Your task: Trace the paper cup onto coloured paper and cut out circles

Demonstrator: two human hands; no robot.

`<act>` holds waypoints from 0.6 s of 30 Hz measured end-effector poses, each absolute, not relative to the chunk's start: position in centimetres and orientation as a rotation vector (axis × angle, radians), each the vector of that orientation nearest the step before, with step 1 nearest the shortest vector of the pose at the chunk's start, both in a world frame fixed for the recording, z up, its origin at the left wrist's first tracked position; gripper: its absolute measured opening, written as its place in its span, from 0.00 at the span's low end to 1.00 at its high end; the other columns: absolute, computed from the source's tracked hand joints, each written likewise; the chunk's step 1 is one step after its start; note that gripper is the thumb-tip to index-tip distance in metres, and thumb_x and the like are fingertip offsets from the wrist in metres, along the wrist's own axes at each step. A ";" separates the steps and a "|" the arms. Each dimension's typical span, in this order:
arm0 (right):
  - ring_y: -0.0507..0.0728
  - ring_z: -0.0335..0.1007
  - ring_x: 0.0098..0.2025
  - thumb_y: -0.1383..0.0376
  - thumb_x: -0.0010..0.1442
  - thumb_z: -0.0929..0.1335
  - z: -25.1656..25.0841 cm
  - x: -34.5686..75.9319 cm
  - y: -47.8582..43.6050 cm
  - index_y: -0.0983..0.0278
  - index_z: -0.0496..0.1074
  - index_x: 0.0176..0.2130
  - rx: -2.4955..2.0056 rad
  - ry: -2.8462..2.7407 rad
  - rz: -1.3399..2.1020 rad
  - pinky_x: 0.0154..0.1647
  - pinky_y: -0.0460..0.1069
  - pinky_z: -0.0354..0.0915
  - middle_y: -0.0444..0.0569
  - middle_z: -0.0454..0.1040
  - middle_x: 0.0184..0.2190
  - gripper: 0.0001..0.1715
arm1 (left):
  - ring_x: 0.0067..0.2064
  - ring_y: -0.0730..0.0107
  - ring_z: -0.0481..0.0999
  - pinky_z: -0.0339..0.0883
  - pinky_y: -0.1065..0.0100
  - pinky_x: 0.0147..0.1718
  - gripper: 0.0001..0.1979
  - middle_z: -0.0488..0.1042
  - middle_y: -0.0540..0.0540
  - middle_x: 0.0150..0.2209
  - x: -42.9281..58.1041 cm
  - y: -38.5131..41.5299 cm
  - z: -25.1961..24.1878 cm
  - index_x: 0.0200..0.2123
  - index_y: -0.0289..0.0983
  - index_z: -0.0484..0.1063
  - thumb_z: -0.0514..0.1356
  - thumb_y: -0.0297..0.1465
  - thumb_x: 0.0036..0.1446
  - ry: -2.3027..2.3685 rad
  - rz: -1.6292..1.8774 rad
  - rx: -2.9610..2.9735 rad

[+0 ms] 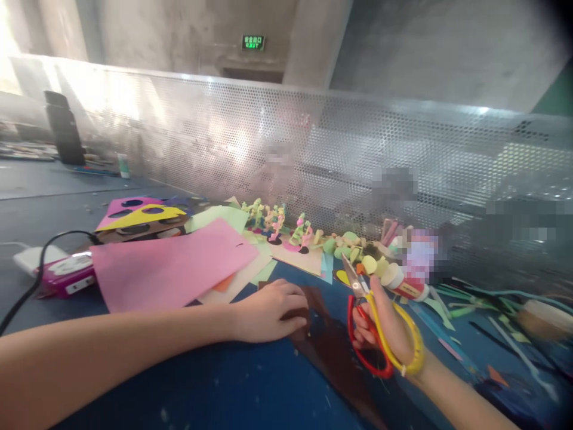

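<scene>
My right hand [387,325] is wrapped round a pair of scissors [358,285] with one red and one yellow handle loop. The blades point up and to the left, away from me, and look nearly closed. My left hand [273,310] rests palm down to the left of them, fingers bent, with a gap between thumb and fingers. Under and beside it lies what looks like dark brown paper [329,340], slightly blurred. A large pink sheet [174,266] lies beyond my left forearm, over other coloured paper.
Small green and pink paper figures [299,230] stand behind my hands. A white-and-red bottle [405,282] and thin strips [514,346] lie at right. A purple box [69,275] with a black cable sits left. A perforated metal screen [250,131] borders the blue table [215,382].
</scene>
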State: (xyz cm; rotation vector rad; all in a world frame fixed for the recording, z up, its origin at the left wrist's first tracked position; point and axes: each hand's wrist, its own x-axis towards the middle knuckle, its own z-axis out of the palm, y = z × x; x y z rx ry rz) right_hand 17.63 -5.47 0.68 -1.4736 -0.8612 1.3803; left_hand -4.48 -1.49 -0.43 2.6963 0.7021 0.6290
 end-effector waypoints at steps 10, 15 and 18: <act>0.49 0.50 0.10 0.39 0.53 0.60 0.1 17.6 -5.6 0.63 0.56 0.08 -1.491 -0.875 1.341 0.14 0.45 0.53 0.42 0.50 0.04 0.39 | 0.35 0.67 0.74 0.65 0.71 0.32 0.10 0.73 0.47 0.33 -4.7 -2.8 -0.1 0.39 0.40 0.68 0.49 0.34 0.62 0.866 0.661 2.835; 0.50 0.51 0.10 0.38 0.50 0.62 -0.2 18.0 -5.2 0.61 0.56 0.08 -1.491 -0.946 1.348 0.15 0.46 0.55 0.43 0.51 0.04 0.37 | 0.53 0.56 0.68 0.62 0.59 0.50 0.11 0.69 0.41 0.51 -4.8 -2.6 -0.7 0.42 0.40 0.69 0.49 0.33 0.62 0.881 0.706 2.864; 0.51 0.53 0.11 0.38 0.50 0.60 -0.3 18.3 -5.0 0.61 0.56 0.07 -1.526 -0.965 1.344 0.16 0.47 0.57 0.43 0.51 0.04 0.37 | 0.61 0.46 0.58 0.56 0.49 0.56 0.14 0.60 0.34 0.59 -4.7 -2.0 -1.6 0.47 0.38 0.66 0.48 0.34 0.62 0.986 0.582 2.775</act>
